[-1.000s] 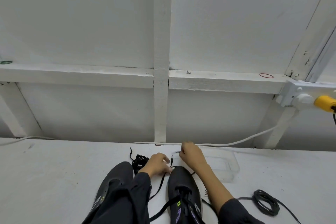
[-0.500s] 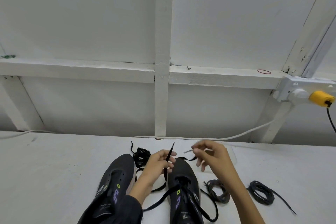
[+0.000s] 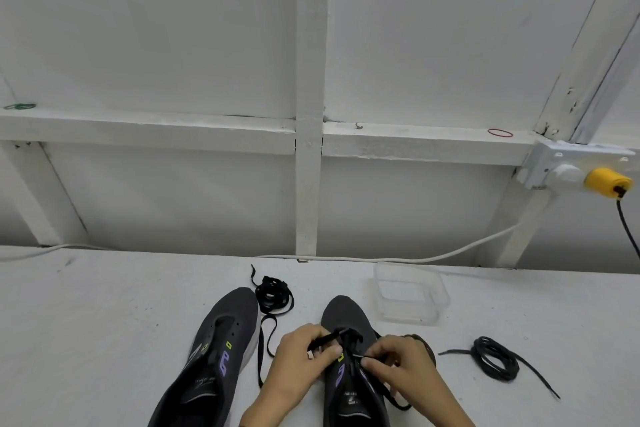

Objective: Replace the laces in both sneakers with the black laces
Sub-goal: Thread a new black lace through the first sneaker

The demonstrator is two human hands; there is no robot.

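View from above a white worktop point(image 3: 104, 322), looking down at two hands and a pair of dark grey sneakers with their toes pointing away. The left sneaker point(image 3: 214, 350) lies unlaced, with its eyelets bare. The right sneaker point(image 3: 349, 312) sits just beside it, under both hands.

The left hand point(image 3: 298, 364) pinches a black lace point(image 3: 332, 338) where it crosses the eyelets nearest the toe. The right hand point(image 3: 401, 367) rests close by over the tongue, finger and thumb pinching one end of the same lace.

A bundled lace point(image 3: 273, 295) lies on the worktop between the two toes, one tail trailing down between the sneakers. A second coil of dark lace point(image 3: 495, 359) lies well to the right. A clear plastic tub point(image 3: 407, 317) stands just beyond the right sneaker's toe.
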